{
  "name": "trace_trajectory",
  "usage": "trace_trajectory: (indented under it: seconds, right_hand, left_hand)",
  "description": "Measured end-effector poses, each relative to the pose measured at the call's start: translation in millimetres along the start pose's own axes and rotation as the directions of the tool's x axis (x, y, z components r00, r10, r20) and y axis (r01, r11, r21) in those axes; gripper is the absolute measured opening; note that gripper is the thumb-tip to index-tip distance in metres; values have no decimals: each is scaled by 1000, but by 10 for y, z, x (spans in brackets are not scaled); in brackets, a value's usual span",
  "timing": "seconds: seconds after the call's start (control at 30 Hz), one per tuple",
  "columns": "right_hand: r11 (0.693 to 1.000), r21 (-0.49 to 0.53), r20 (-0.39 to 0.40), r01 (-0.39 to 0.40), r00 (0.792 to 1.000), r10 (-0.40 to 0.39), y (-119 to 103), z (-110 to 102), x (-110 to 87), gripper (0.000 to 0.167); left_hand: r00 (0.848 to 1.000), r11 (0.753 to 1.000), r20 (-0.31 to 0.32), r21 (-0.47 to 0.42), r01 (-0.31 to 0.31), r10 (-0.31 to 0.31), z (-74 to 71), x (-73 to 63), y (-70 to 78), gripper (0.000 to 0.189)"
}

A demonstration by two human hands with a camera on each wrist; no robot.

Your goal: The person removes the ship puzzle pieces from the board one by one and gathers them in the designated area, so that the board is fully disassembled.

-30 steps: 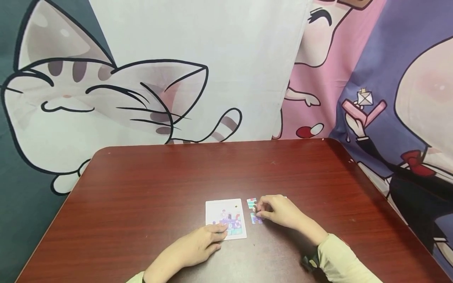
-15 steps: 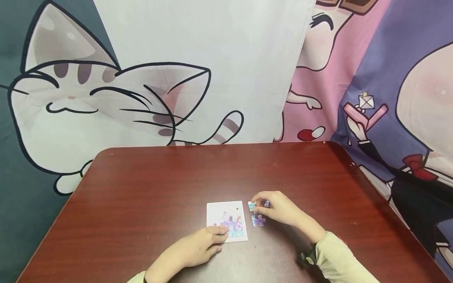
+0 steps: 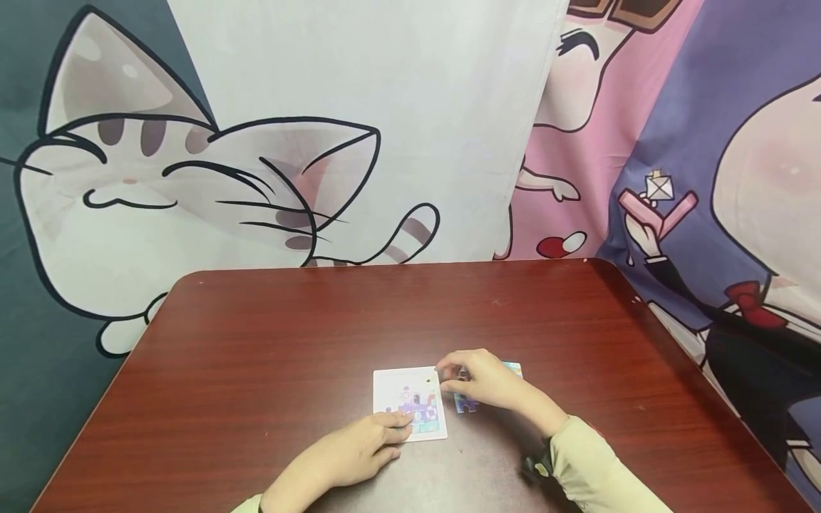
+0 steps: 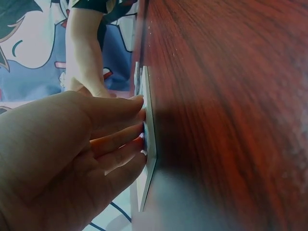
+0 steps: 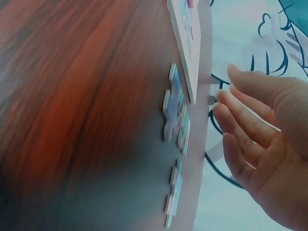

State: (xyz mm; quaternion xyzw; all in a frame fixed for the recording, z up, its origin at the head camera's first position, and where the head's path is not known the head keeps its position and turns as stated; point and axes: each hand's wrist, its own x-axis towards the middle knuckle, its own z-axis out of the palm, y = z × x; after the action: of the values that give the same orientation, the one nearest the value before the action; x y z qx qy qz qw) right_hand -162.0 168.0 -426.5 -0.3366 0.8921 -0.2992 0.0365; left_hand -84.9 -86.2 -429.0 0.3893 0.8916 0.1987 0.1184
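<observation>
A thin white square board [image 3: 404, 377] printed with a purple and pink castle-like picture lies on the table. My left hand [image 3: 359, 447] rests its fingertips on the lower left of that board, its fingers fairly straight in the left wrist view. My right hand [image 3: 481, 379] hovers by the board's upper right edge, thumb and forefinger apart. In the right wrist view its fingers [image 5: 248, 130] are relaxed, with nothing seen between them. Several jigsaw pieces lie right of the board: a purple one [image 5: 172, 106], a bluish one [image 5: 184, 130] and one farther right [image 3: 513, 368], partly hidden by the hand.
The reddish-brown wooden table [image 3: 288, 328] stretches away behind the board and to both sides. At its far edge hangs a white, pink and blue cloth backdrop [image 3: 436, 128] with cartoon figures. A dark wrist device [image 3: 537, 464] sits at the right sleeve.
My right hand has moved left, from over the jigsaw pieces to the board's upper right edge, uncovering the rightmost piece. The left hand has kept its place on the board.
</observation>
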Motion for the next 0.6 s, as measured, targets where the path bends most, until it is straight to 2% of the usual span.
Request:
trace_trajectory:
  seconds: [0.33,0.6]
  right_hand:
    - [1000,1,90,20,996,-20,-131,96,188,19]
    - [1000,9,153,22,988,-23,-206,173,281,25]
  left_hand:
    - [1000,1000,-1,2,4,-4,5,-13,4,36]
    - [1000,1000,-10,25,-4,5,17,-13,4,35]
